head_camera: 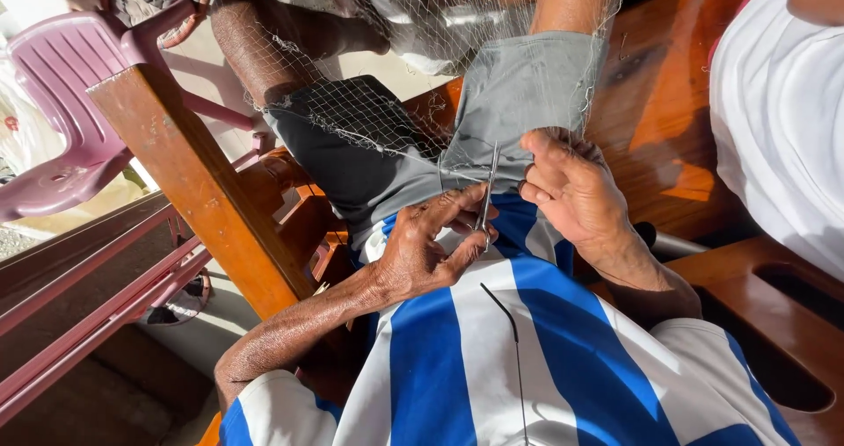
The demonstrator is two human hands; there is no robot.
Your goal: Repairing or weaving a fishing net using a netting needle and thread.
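Note:
My left hand [426,248] grips a slim metal netting needle [488,193] that points up toward a fine mesh fishing net [369,116] draped over my lap and grey shorts [519,94]. My right hand [571,187] pinches a strand of the net just to the right of the needle's tip, fingers bent around the mesh. Both hands sit close together above my blue and white striped shirt [492,349]. The net spreads upward over my knees and out of view.
A slanted wooden post [198,178] and reddish rails [97,297] stand at the left. A pink plastic chair [66,103] is at the upper left. A person in a white shirt [782,112] sits at the right on a wooden bench [668,103].

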